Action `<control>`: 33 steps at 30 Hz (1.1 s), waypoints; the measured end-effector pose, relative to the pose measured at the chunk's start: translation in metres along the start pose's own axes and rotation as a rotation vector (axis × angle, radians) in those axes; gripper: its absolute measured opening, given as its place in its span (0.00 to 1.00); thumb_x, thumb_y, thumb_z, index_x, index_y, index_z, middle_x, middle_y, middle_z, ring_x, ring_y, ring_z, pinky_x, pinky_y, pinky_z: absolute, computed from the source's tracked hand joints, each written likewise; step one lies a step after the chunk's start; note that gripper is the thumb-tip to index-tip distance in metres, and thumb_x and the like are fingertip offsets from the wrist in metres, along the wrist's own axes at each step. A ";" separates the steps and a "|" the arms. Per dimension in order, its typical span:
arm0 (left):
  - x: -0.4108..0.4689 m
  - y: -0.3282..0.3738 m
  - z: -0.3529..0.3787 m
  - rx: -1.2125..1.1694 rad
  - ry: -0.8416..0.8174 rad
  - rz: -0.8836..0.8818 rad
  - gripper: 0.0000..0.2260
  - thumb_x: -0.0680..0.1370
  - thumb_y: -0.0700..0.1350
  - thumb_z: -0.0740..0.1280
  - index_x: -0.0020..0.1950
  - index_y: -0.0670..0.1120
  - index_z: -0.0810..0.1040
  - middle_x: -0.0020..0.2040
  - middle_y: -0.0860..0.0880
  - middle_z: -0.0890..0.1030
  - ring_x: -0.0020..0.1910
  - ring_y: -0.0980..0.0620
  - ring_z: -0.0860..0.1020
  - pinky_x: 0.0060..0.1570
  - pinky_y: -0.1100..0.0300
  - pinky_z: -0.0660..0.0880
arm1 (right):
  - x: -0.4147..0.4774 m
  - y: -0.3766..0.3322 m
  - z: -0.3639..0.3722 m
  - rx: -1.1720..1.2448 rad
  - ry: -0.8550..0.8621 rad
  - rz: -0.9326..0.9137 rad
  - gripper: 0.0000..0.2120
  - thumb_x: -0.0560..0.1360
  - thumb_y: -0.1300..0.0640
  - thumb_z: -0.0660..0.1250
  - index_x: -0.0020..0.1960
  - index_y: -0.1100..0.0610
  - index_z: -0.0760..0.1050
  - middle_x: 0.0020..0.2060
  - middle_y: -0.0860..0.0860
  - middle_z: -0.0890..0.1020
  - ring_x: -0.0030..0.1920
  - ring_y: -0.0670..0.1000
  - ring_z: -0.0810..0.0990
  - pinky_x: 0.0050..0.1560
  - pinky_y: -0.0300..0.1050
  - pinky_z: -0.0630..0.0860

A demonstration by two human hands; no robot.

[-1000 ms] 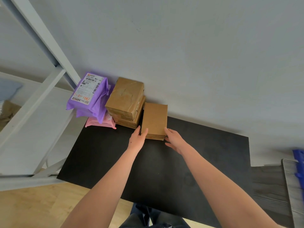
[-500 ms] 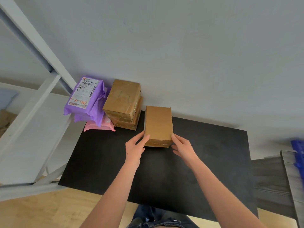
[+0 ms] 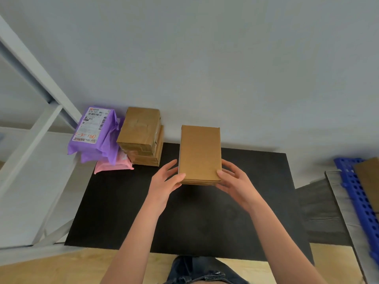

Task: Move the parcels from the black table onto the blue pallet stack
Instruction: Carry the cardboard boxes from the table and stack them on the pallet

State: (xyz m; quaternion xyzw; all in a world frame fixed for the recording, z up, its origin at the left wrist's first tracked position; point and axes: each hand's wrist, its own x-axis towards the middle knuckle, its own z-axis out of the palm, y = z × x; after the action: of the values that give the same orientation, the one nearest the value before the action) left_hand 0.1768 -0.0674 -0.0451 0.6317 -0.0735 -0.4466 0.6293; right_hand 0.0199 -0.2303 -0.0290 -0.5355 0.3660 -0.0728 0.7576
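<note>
A plain brown cardboard box [image 3: 200,152] is held above the black table [image 3: 205,218], lifted clear of it. My left hand [image 3: 166,181] grips its near left corner, thumb on top. My right hand [image 3: 233,181] grips its near right corner the same way. At the table's far left corner stands a stack of taped brown boxes [image 3: 141,136]. Beside it a purple mailer bag [image 3: 96,132] with a white label lies on a pink mailer [image 3: 112,166]. The blue pallet stack [image 3: 356,197] shows at the right edge, with a brown parcel [image 3: 369,175] on it.
A white metal shelf frame [image 3: 34,128] stands left of the table. The grey wall runs right behind the table. A dark grey wood-grain surface [image 3: 320,212] lies between table and pallets. Light wooden floor shows below.
Both hands closed on the brown box's near corners, lifted it off the table and drew it right and toward me, away from the box stack.
</note>
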 end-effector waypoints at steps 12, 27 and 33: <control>-0.052 0.026 0.010 0.200 -0.305 0.098 0.39 0.60 0.52 0.77 0.69 0.65 0.64 0.62 0.49 0.77 0.62 0.50 0.76 0.65 0.44 0.71 | -0.084 0.003 -0.003 0.014 0.049 -0.186 0.28 0.67 0.44 0.75 0.65 0.36 0.72 0.56 0.47 0.82 0.60 0.52 0.80 0.55 0.45 0.79; -0.084 0.019 0.098 0.412 -0.552 0.125 0.33 0.61 0.56 0.75 0.64 0.68 0.66 0.61 0.51 0.76 0.61 0.51 0.76 0.63 0.46 0.73 | -0.176 0.021 -0.059 0.048 0.307 -0.258 0.29 0.67 0.46 0.73 0.66 0.38 0.69 0.59 0.48 0.80 0.59 0.51 0.80 0.62 0.53 0.77; -0.107 -0.008 0.161 0.400 -0.628 0.089 0.32 0.61 0.56 0.75 0.63 0.68 0.68 0.60 0.51 0.78 0.60 0.51 0.77 0.62 0.49 0.74 | -0.227 0.038 -0.116 0.083 0.364 -0.254 0.29 0.67 0.45 0.73 0.66 0.38 0.70 0.57 0.46 0.82 0.59 0.50 0.81 0.59 0.50 0.79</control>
State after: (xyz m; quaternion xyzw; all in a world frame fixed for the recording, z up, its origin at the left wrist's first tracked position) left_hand 0.0040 -0.1134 0.0288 0.5708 -0.3761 -0.5675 0.4589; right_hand -0.2275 -0.1882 0.0277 -0.5236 0.4229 -0.2782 0.6852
